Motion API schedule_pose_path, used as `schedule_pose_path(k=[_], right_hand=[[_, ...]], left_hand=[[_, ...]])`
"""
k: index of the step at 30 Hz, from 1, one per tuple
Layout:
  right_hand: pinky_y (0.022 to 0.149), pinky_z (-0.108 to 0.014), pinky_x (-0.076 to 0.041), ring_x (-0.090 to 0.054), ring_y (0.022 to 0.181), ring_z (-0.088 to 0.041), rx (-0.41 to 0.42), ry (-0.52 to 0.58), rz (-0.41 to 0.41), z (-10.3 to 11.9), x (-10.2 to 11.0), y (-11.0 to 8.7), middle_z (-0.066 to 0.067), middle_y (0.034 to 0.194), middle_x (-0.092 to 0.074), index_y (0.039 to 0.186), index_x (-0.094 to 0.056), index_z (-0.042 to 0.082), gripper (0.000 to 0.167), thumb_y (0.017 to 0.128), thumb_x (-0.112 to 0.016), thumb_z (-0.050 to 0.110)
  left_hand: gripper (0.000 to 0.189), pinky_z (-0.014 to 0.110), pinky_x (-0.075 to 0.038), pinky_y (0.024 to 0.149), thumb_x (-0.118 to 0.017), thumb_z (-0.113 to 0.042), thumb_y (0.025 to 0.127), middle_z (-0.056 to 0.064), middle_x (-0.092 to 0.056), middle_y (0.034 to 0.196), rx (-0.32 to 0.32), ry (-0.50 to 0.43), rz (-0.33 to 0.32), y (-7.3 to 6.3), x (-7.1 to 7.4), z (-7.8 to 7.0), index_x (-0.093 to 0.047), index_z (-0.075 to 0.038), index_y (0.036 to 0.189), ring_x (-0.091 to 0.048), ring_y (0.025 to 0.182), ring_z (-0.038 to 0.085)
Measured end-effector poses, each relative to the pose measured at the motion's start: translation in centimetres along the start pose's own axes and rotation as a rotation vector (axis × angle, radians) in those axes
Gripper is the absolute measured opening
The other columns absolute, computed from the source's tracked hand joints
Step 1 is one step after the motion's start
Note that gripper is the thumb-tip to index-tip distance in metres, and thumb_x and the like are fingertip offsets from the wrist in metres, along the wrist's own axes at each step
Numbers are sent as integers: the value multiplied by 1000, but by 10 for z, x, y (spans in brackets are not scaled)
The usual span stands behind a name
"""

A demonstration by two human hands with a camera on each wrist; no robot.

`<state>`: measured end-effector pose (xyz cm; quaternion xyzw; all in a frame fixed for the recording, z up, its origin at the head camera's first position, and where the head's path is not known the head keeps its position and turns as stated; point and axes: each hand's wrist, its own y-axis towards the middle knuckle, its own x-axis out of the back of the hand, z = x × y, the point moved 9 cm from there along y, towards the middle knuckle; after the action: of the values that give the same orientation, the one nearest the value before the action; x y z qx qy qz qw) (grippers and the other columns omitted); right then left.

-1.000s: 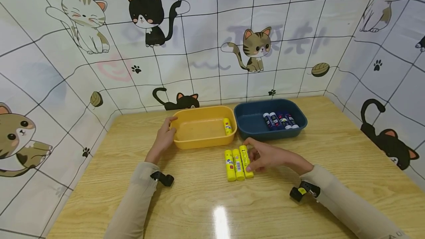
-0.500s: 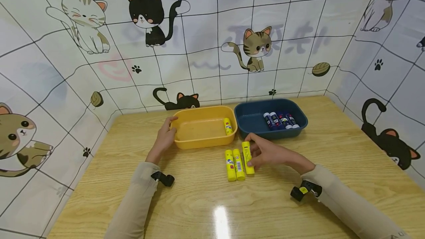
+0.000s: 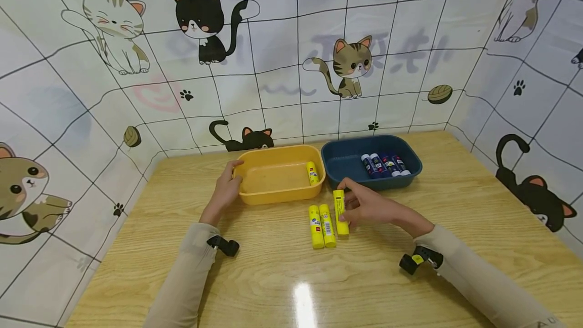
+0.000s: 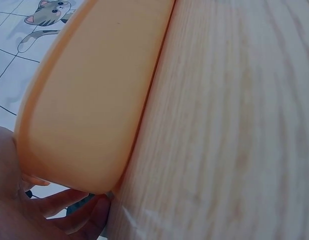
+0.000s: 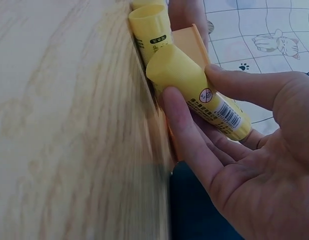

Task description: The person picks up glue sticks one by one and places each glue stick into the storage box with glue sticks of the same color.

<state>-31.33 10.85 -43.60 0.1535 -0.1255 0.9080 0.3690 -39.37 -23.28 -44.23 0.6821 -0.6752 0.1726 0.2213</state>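
Yellow, one glue stick inside, the left tray is gripped by the left hand. Two yellow sticks are laid on the worktop, a third stick pinched by the right hand near a blue tray of four dark sticks.

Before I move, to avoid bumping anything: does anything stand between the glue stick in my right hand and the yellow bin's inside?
Yes: the yellow bin's near wall, which the held glue stick should clear. Two other glue sticks lie left of it; its lower end might brush them.
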Motion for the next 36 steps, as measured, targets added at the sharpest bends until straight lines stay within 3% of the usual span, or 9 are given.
schedule_pose_path(k=[9,14,22,28,36], right_hand=[[74,-50,-62,-71,89,-29,23,13,-2,4,5,2,-18,104,-69,130,-33,3,52,95,-72,8],[76,-47,-63,-71,94,-30,14,11,-17,11,7,5,-20,110,-69,131,-34,5,53,95,-73,11],[80,-53,-62,-71,96,-28,3,-21,-24,30,10,14,-22,117,-69,133,-34,9,54,95,-73,11],[81,-57,-60,-72,97,-26,28,-58,-7,49,10,23,-31,127,-65,133,-33,7,53,96,-71,9],[80,-50,-62,-71,102,-27,48,-80,-7,68,16,36,-34,136,-59,137,-31,6,56,97,-70,7]], left_hand=[[51,53,-38,113,-38,-10,103,22,-39,161,-5,-4,-10,-2,1,0,-41,-13,153,-42,142,37],[50,56,-34,117,-38,-10,103,22,-37,163,-6,-8,-11,-4,0,-1,-41,-13,153,-37,147,38],[51,53,-37,113,-38,-10,103,22,-39,162,-9,-3,-5,-2,0,-1,-41,-13,154,-42,141,36],[50,55,-33,118,-37,-11,104,19,-36,164,-13,-3,-1,-4,1,-1,-40,-12,154,-37,148,37],[50,55,-34,118,-38,-11,103,21,-38,162,-19,1,-9,-3,1,0,-41,-12,153,-39,147,37]])
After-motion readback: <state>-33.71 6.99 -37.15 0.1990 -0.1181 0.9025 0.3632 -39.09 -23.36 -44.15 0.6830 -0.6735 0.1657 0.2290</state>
